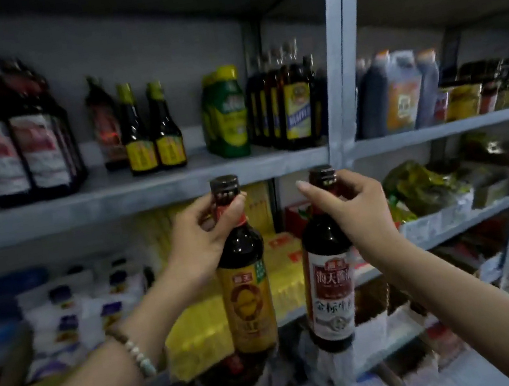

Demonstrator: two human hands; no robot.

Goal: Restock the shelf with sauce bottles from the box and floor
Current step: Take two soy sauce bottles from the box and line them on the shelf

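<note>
My left hand (198,235) grips the neck of a dark sauce bottle with a yellow label (248,297), held upright in the air. My right hand (353,207) grips the neck of a second dark sauce bottle with a red and white label (330,287), also upright, just to the right of the first. Both bottle caps reach the front edge of the grey metal shelf (146,190) above them. That shelf carries rows of dark sauce bottles, with a bare gap (197,155) between two small yellow-labelled bottles (152,132) and green bottles (227,113).
A grey upright post (336,56) divides the shelving. Right of it stand large dark jugs (394,94) and small jars (490,88). The lower shelf holds yellow packets (198,332), white bags (65,309) and green packs (418,183). A dark jar (232,376) sits below the bottles.
</note>
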